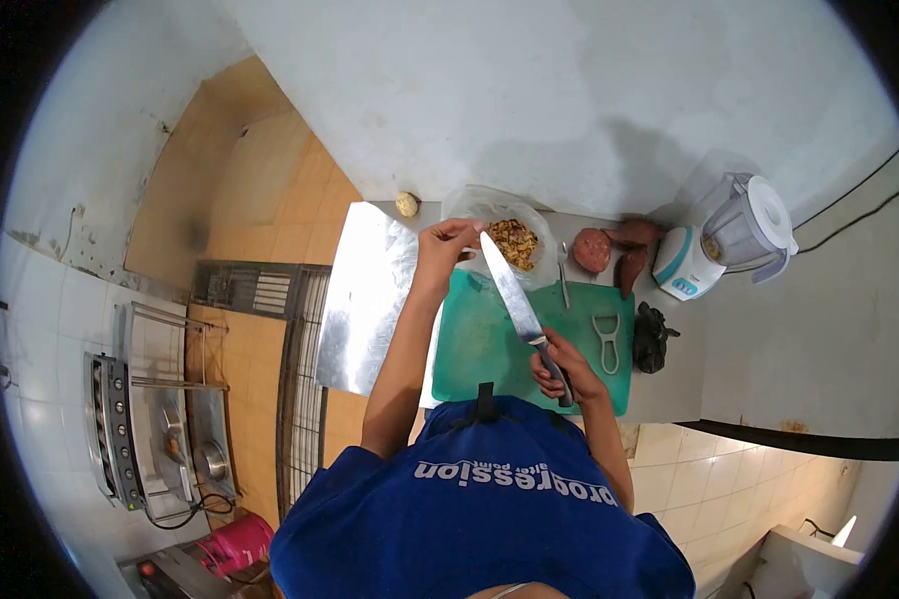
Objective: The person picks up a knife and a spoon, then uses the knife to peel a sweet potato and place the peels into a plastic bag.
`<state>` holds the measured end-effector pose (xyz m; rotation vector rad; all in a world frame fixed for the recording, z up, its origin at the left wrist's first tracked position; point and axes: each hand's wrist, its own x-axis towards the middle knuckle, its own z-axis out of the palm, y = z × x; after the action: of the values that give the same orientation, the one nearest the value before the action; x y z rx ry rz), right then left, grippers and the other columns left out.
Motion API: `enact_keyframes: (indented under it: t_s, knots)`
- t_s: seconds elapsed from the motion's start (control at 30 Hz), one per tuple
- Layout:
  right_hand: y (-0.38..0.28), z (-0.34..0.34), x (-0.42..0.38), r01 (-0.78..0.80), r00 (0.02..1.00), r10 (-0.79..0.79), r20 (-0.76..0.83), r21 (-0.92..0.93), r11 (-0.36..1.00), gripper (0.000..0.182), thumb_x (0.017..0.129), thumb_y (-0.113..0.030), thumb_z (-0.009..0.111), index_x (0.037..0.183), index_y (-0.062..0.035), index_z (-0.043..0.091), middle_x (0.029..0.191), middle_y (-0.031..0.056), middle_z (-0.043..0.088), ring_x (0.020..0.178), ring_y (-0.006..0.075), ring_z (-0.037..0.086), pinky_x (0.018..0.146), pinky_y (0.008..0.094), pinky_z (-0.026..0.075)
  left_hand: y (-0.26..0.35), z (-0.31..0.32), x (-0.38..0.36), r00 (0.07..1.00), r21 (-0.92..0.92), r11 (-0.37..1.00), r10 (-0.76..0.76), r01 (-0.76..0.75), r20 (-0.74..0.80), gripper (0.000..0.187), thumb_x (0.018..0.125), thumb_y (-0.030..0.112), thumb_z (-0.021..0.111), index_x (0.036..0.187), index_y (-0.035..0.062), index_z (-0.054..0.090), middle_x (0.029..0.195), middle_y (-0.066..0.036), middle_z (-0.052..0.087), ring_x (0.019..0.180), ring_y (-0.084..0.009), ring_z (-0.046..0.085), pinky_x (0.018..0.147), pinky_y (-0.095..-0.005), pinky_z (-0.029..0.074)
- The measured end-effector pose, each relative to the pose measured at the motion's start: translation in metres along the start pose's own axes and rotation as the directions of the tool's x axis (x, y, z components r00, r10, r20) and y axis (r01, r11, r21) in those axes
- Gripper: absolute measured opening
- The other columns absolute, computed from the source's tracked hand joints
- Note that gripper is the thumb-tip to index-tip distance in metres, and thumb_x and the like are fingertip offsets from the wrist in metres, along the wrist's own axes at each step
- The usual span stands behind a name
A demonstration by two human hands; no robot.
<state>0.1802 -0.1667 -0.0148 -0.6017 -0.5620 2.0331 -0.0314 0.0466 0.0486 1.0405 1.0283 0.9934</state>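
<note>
My right hand [566,369] is wrapped round the dark handle of a large kitchen knife [512,295]. Its broad blade slants up and left over the green cutting board [479,344]. At the blade's tip, my left hand [449,245] has thumb and fingers pinched together; I cannot tell what is between them. Just beyond the board, a clear plastic bag [539,275] lies spread with brownish-yellow peelings [510,245] in it. A white-handled peeler [606,339] rests on the board's right side, and a slim small knife [564,275] lies across its far edge.
Reddish sweet potatoes [591,251] sit behind the board, beside a white-and-teal blender [714,240]. A crumpled black plastic bag [652,337] lies to the right. A pale round lump [407,204] sits near the wall, beyond the shiny metal worktop [365,299] on the left.
</note>
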Motion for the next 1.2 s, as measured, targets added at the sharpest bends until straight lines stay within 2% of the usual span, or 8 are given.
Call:
enact_keyframes:
  t_s: [0.2,0.47,0.7,0.8,0.87,0.97,1.1,1.2]
  knots:
    - [0.004,-0.005,-0.010,0.017,0.999,-0.017,-0.035,-0.024,1.000,0.052,0.105,-0.035,0.052,0.151,-0.0197,0.031,0.079,0.0059,0.047,0.048,0.0066,0.035,0.041,0.0204,0.032,0.007,0.000,0.005,0.998,-0.116,0.993,0.011,-0.019,-0.069,0.032,0.096,0.032,0.068,0.108,0.0029,0.071,0.096,-0.006,0.072,0.078,-0.0113,0.063,0.070,-0.0274,0.051]
    - [0.000,-0.006,-0.011,0.037,0.995,-0.037,-0.088,-0.002,0.999,0.053,0.106,-0.030,0.051,0.153,-0.0197,0.030,0.079,0.0060,0.047,0.048,0.0065,0.036,0.042,0.0201,0.033,-0.021,0.020,-0.011,0.965,0.184,0.980,0.030,-0.080,0.260,0.030,0.092,0.028,0.072,0.112,0.0056,0.071,0.094,-0.003,0.073,0.084,-0.0116,0.067,0.070,-0.0268,0.050]
    - [0.012,-0.036,-0.049,0.019,0.962,-0.060,-0.265,-0.156,0.988,0.050,0.104,-0.025,0.054,0.151,-0.0172,0.039,0.080,0.0074,0.050,0.048,0.0054,0.036,0.042,0.0196,0.032,-0.005,-0.019,-0.012,0.979,-0.090,0.995,0.021,-0.040,-0.202,0.040,0.097,0.040,0.066,0.088,0.0013,0.067,0.069,-0.002,0.060,0.071,-0.0132,0.062,0.067,-0.0279,0.049]
    - [0.023,-0.055,-0.058,-0.179,0.917,-0.030,-0.398,-0.476,0.861,0.048,0.102,-0.021,0.056,0.149,-0.0147,0.045,0.091,0.0111,0.063,0.059,0.0128,0.056,0.053,0.0261,0.047,-0.034,-0.029,-0.027,0.980,0.140,0.990,0.004,0.025,-0.200,0.042,0.094,0.041,0.070,0.083,0.0007,0.069,0.069,-0.004,0.064,0.066,-0.0122,0.062,0.063,-0.0271,0.048]
    - [0.035,-0.054,-0.054,-0.191,0.900,-0.274,-0.340,-0.871,0.453,0.050,0.099,-0.018,0.060,0.148,-0.0174,0.049,0.112,0.0151,0.071,0.088,0.0285,0.070,0.078,0.0380,0.055,-0.074,-0.033,-0.042,0.988,0.049,0.995,-0.075,0.082,-0.138,0.036,0.092,0.035,0.074,0.078,0.0025,0.069,0.067,-0.004,0.064,0.062,-0.0118,0.061,0.061,-0.0259,0.046]
    - [0.050,-0.046,-0.045,-0.236,0.860,-0.370,-0.350,-0.918,0.320,0.051,0.095,-0.019,0.063,0.145,-0.0211,0.052,0.131,0.0187,0.065,0.116,0.0397,0.063,0.097,0.0463,0.050,-0.120,-0.020,-0.072,0.991,0.235,0.963,-0.136,0.130,0.011,0.024,0.093,0.028,0.072,0.099,0.0049,0.075,0.085,-0.006,0.074,0.067,-0.0111,0.065,0.060,-0.0255,0.048]
    - [0.063,-0.023,-0.027,-0.311,0.826,-0.423,-0.373,-0.927,0.211,0.059,0.092,-0.016,0.064,0.147,-0.0260,0.048,0.125,0.0214,0.065,0.109,0.0428,0.064,0.092,0.0496,0.051,-0.131,-0.008,-0.099,0.984,0.098,0.980,-0.176,0.174,0.012,0.029,0.094,0.028,0.071,0.102,0.0002,0.072,0.086,-0.006,0.072,0.067,-0.0110,0.064,0.059,-0.0239,0.047]
    - [0.070,-0.014,-0.018,-0.455,0.802,-0.391,-0.451,-0.886,0.087,0.063,0.091,-0.014,0.064,0.150,-0.0224,0.044,0.116,0.0174,0.068,0.097,0.0422,0.066,0.085,0.0501,0.052,-0.133,-0.025,-0.099,0.962,0.539,0.817,-0.269,0.205,0.041,0.031,0.093,0.026,0.072,0.104,-0.0024,0.071,0.083,-0.007,0.072,0.066,-0.0119,0.063,0.062,-0.0251,0.050]
